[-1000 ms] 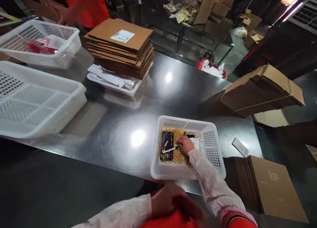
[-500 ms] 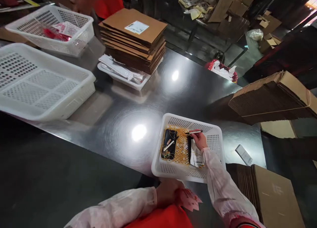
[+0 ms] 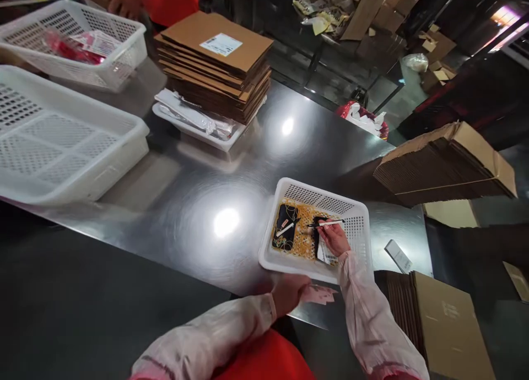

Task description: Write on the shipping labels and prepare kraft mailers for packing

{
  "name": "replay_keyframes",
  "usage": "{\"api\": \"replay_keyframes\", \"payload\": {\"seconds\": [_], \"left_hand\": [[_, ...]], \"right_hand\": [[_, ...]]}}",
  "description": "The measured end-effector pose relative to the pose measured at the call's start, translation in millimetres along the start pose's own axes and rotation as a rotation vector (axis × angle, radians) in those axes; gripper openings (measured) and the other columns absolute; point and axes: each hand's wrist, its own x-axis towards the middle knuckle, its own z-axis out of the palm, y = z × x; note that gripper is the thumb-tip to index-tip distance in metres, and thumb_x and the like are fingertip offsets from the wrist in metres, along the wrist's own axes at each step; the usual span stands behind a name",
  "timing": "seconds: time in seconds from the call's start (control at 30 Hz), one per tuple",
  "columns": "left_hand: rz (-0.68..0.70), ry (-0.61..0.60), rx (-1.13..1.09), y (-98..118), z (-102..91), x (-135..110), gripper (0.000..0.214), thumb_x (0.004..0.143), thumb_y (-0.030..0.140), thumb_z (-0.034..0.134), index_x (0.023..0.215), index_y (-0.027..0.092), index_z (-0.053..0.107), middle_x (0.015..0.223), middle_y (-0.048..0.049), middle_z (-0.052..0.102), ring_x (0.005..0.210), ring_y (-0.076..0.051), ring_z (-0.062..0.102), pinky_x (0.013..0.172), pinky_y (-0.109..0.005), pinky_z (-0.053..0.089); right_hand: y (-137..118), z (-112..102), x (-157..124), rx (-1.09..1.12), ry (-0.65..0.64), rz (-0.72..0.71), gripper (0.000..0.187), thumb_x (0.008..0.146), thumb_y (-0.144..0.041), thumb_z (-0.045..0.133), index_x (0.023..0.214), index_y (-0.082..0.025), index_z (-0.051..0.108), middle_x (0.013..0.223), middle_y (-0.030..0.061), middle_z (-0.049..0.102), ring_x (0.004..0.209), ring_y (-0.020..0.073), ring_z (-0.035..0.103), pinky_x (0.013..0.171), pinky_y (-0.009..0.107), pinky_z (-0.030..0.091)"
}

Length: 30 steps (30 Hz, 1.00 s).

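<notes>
My right hand (image 3: 334,238) is closed on a white pen (image 3: 330,223) with dark ends, above the right part of a white plastic basket (image 3: 268,242). Many yellow rubber bands (image 3: 305,231) lie in the basket. On its left side rests a dark flat case (image 3: 284,217) with another white pen (image 3: 285,229) on top. Partly beneath my right hand are a second dark flat item and a white printed label (image 3: 326,253). My left hand (image 3: 290,293), by the basket's near side, is closed on pink paper slips (image 3: 319,294).
Folded brown cardboard (image 3: 215,55) is stacked on a white tray (image 3: 210,139). Two white baskets stand left, one holding red packaging (image 3: 74,47). A small grey box (image 3: 399,255) and cardboard bundles (image 3: 446,165) are at right. Another person's hand (image 3: 122,0) shows at top left.
My left hand has risen with the pink slips towards the basket's near edge. My right hand still holds the pen over the basket. The view has shifted slightly.
</notes>
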Motion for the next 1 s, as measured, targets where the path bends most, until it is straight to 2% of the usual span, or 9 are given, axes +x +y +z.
{"api": "replay_keyframes", "payload": {"seconds": [0.2,0.3,0.47,0.57,0.7,0.8,0.9,0.97,1.0], "left_hand": [[-0.019,0.238,0.016,6.9,-25.1,77.8,0.030,0.082,0.012,0.048,0.100,0.016,0.071,0.098,-0.0098,0.075,0.098,-0.025,0.066,0.090,-0.038,0.048],[-0.057,0.325,-0.010,5.6,-25.0,92.3,0.031,0.081,0.010,0.051,0.106,0.015,0.068,0.102,-0.0103,0.075,0.098,-0.024,0.067,0.089,-0.038,0.050],[-0.141,0.414,-0.057,-6.2,6.3,76.1,0.027,0.078,0.008,0.057,0.102,0.013,0.066,0.100,-0.0091,0.075,0.091,-0.020,0.070,0.083,-0.032,0.054],[-0.217,0.523,-0.054,-19.4,28.6,67.7,0.042,0.078,0.005,0.054,0.118,0.015,0.056,0.106,-0.0100,0.074,0.092,-0.019,0.071,0.081,-0.031,0.055],[-0.290,0.685,0.024,-37.6,51.3,61.6,0.066,0.079,0.006,0.052,0.141,0.016,0.032,0.115,-0.0140,0.071,0.100,-0.025,0.069,0.084,-0.037,0.055],[-0.273,0.746,0.118,-46.2,64.6,50.2,0.074,0.080,0.012,0.054,0.147,0.011,0.023,0.122,-0.0176,0.065,0.111,-0.033,0.063,0.092,-0.042,0.051],[-0.229,0.828,0.304,-52.3,66.7,32.9,0.075,0.077,0.020,0.063,0.143,0.005,0.030,0.140,-0.0259,0.048,0.129,-0.041,0.045,0.105,-0.055,0.038],[-0.104,0.845,0.515,-56.4,58.4,23.7,0.056,0.081,0.021,0.060,0.134,0.008,0.046,0.144,-0.0254,0.043,0.134,-0.041,0.037,0.107,-0.060,0.033],[0.013,0.793,0.617,-58.5,52.0,21.4,0.042,0.085,0.021,0.056,0.126,0.012,0.055,0.142,-0.0215,0.047,0.133,-0.039,0.039,0.107,-0.059,0.035]], "right_hand": [[-27.3,-11.1,-14.3,0.085,0.048,-0.044,0.033,0.060,-0.029,0.081,0.081,-0.023,0.056,0.085,-0.0029,0.070,0.070,0.0100,0.067,0.066,0.020,0.056],[-35.9,-22.6,-24.3,0.113,0.075,-0.065,0.033,0.060,-0.031,0.082,0.079,-0.023,0.056,0.080,-0.0035,0.068,0.068,0.0095,0.067,0.062,0.018,0.055],[-36.0,-47.1,-46.2,0.165,0.103,-0.079,0.041,0.053,-0.034,0.087,0.078,-0.021,0.057,0.075,-0.0034,0.067,0.065,0.0100,0.066,0.058,0.019,0.055],[-27.3,-63.9,-65.4,0.195,0.092,-0.083,0.042,0.051,-0.034,0.088,0.077,-0.022,0.057,0.072,-0.0053,0.065,0.065,0.0104,0.066,0.058,0.019,0.055],[5.3,-84.2,-90.6,0.212,0.036,-0.077,0.039,0.053,-0.035,0.088,0.072,-0.023,0.056,0.062,-0.0069,0.061,0.062,0.0108,0.065,0.053,0.019,0.053],[44.4,-90.1,-101.4,0.209,0.013,-0.055,0.037,0.058,-0.047,0.084,0.075,-0.022,0.062,0.056,-0.0060,0.059,0.056,0.0107,0.062,0.046,0.019,0.049],[80.4,-84.3,-104.3,0.203,0.056,0.013,0.050,0.057,-0.060,0.079,0.087,-0.020,0.068,0.063,-0.0003,0.067,0.055,0.0122,0.062,0.044,0.021,0.048],[96.0,-76.9,-102.8,0.169,0.098,0.033,0.057,0.053,-0.063,0.079,0.086,-0.019,0.070,0.068,0.0036,0.071,0.056,0.0134,0.063,0.045,0.022,0.048],[101.1,-73.3,-101.3,0.130,0.120,0.022,0.056,0.051,-0.064,0.080,0.082,-0.018,0.070,0.066,0.0037,0.071,0.054,0.0134,0.062,0.045,0.023,0.048]]}}
